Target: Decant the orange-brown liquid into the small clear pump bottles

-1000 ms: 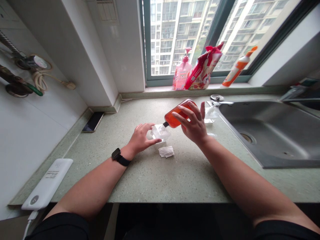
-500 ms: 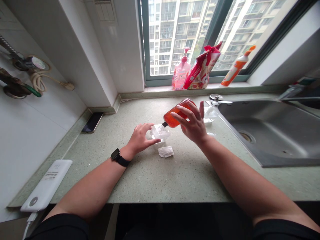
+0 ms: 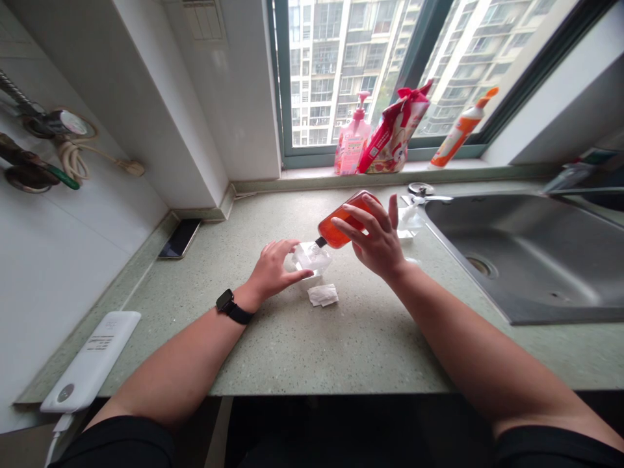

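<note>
Lower left: white power bank (image 3: 91, 361). Lower centre: speckled pale-green countertop (image 3: 341, 351), bearing a folded tissue (image 3: 322, 295). Centre: left hand (image 3: 273, 268), thumb and fingers holding a clear container (image 3: 313, 257) on the countertop; right hand (image 3: 377, 240), gripping an orange-red bottle (image 3: 336, 229), tilted neck-down at the container. Mid-left: dark phone (image 3: 180, 238), flat. Mid-right: steel sink (image 3: 550, 260). Upper centre: sill (image 3: 307, 173) with pink pump bottle (image 3: 351, 146), red bag (image 3: 397, 133); window (image 3: 312, 159), apartment blocks (image 3: 326, 55) beyond.
</note>
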